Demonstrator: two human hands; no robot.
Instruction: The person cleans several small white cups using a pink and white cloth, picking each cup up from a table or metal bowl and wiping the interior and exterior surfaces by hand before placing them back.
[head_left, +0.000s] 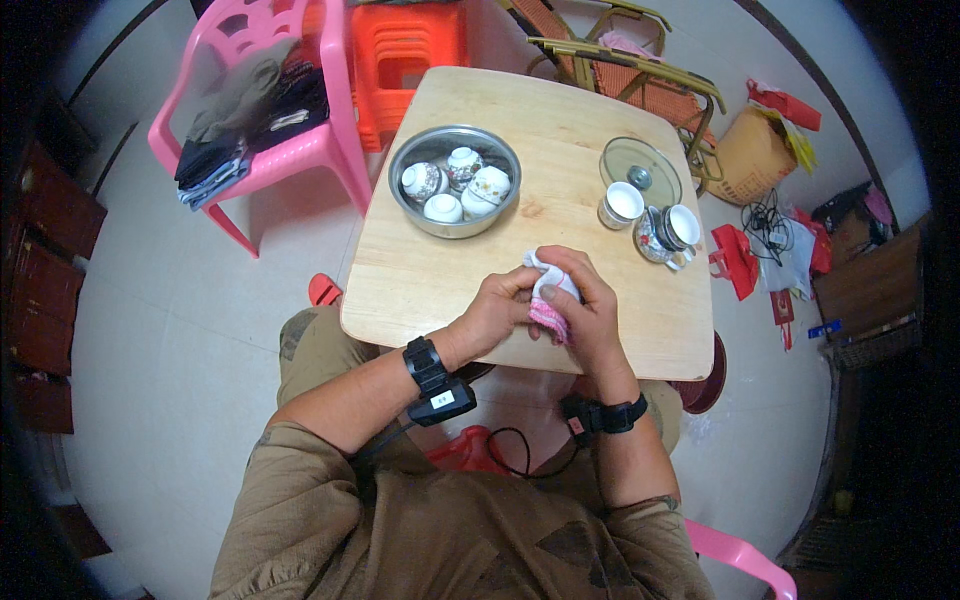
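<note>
My left hand (491, 311) and my right hand (589, 304) both hold a pink and white cloth (551, 307) over the table's near edge; whether something is inside the cloth cannot be seen. Beyond my left hand, a stainless steel bowl (455, 228) contains several patterned porcelain cups (465, 166), mostly upside down. At the right, a white-lined cup (622, 205) stands upright beside a patterned porcelain teapot (654, 238). Another cup (683, 223) is against the teapot. A glass lid with a knob (615, 161) lies behind them.
The wooden table (555, 112) stands before my knees. A pink plastic chair (330, 150) bearing folded clothes (247, 112) is at the left, near stacked red stools (409, 45). A folding chair (637, 67), a woven basket (754, 154) and red bags (735, 259) are at the right.
</note>
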